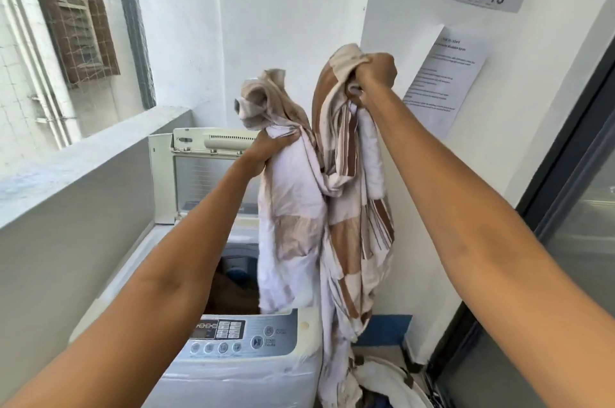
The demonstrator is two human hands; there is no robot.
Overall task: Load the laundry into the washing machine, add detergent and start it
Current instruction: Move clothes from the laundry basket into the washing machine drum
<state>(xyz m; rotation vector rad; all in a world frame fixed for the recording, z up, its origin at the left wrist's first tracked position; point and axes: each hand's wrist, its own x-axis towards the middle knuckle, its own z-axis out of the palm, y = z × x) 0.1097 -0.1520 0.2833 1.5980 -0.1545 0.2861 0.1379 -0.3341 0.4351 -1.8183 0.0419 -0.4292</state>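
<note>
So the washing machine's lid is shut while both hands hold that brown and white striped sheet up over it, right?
Not quite: the head view shows the washing machine lid raised open. The left hand and right hand do grip the brown and white striped sheet over it.

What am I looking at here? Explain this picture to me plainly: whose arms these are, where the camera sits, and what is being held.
There is no robot here. The camera sits on a person's head, looking forward and down, so the two bare arms are that person's own. The left hand and the right hand each hold a bunch of one large brown, white and striped cloth, lifted high. Below stands a top-loading washing machine with its lid raised; dark laundry already lies in the drum. The cloth's lower end trails to a basket on the floor.
</note>
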